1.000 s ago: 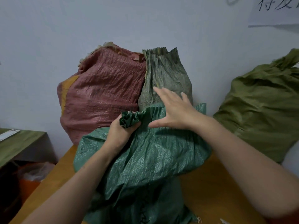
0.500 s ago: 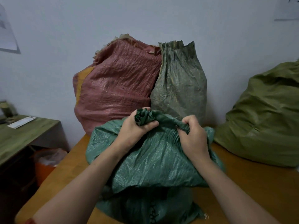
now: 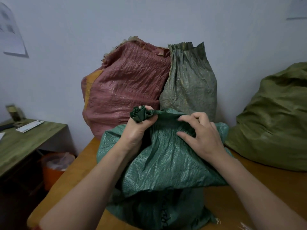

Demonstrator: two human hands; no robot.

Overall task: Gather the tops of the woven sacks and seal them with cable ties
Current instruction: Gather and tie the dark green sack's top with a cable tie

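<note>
Head view: the left hand [image 3: 135, 130] is closed round the bunched top [image 3: 141, 113] of the dark green sack [image 3: 166, 163], with crumpled folds poking out above the fist. The right hand [image 3: 201, 136] has its fingers curled, pinching pleated cloth of the same sack between thumb and fingertips. Between the two hands the gathered edge runs roughly level from left to right, and its bunched end points left and slightly upward.

The sack stands upright near the tabletop's [image 3: 274, 188] near edge, toward its left side, with its loose upper part slumped over the body.

Behind it, against the wall, stand a red sack [image 3: 126, 90] and a grey-green sack [image 3: 189, 83], touching each other; the grey-green one has a pleated top pointing up. The dark green sack covers their lower parts. An olive sack [image 3: 274, 122] lies toward the tabletop's right edge, just beside the right hand's side of the sack.

Left of the tabletop is a lower green desk [image 3: 25, 143] with a white slip [image 3: 29, 126] on it, and an orange bin [image 3: 53, 170] sits between the two. Sheets of paper [image 3: 11, 35] hang on the wall.
</note>
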